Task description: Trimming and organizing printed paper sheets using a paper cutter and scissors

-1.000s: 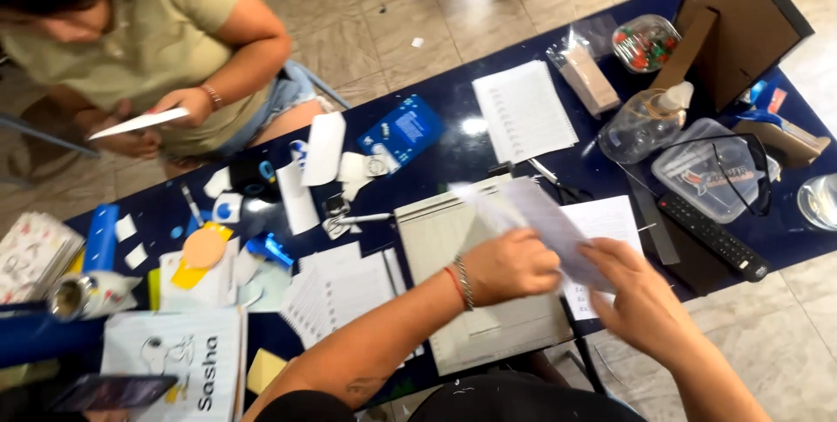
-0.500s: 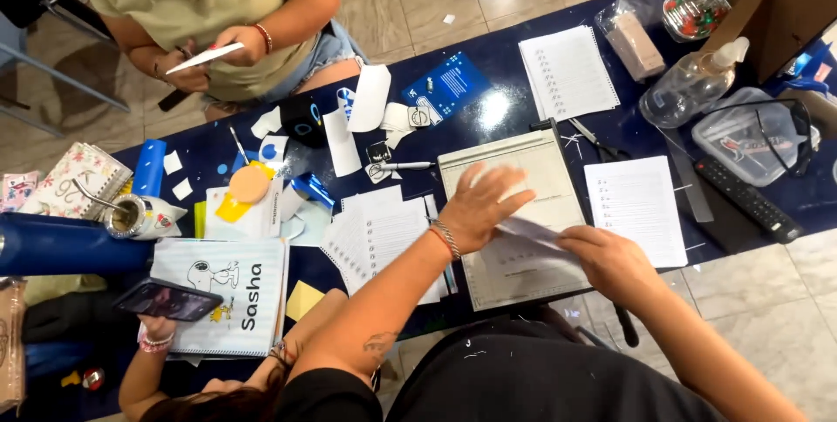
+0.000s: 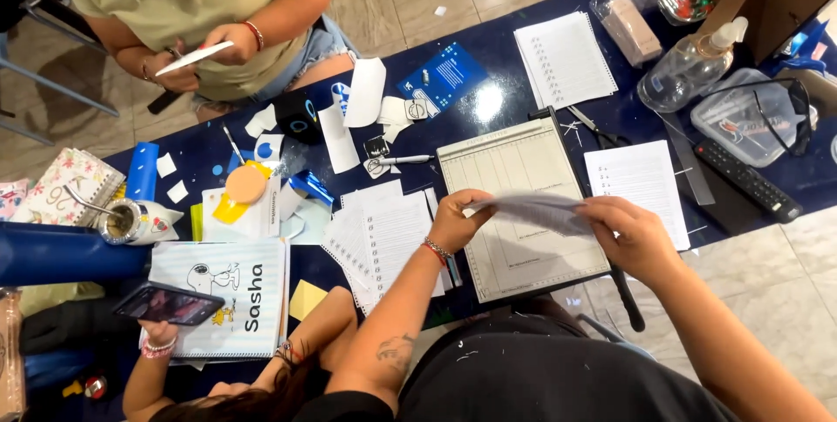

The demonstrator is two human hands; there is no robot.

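My left hand (image 3: 458,220) and my right hand (image 3: 629,234) both grip a thin stack of white lined sheets (image 3: 532,209), held nearly flat just above a grey paper cutter board (image 3: 514,204) with a printed grid. The left hand pinches the stack's left edge, the right hand its right edge. A black cutter handle (image 3: 626,298) sticks out below my right hand. More lined sheets lie to the left (image 3: 384,234) and to the right (image 3: 641,180) of the board on the dark blue table (image 3: 488,99).
A seated person across the table holds a white strip (image 3: 193,57). A second person at lower left holds a phone (image 3: 168,303) over a spiral notebook (image 3: 235,291). Also here: a spray bottle (image 3: 693,60), remote control (image 3: 748,180), scissors (image 3: 597,128), pen (image 3: 397,160), paper scraps.
The view has shifted toward me. My hands have brought the sheets down from a raised, tilted hold to a nearly flat hold low over the cutter board.
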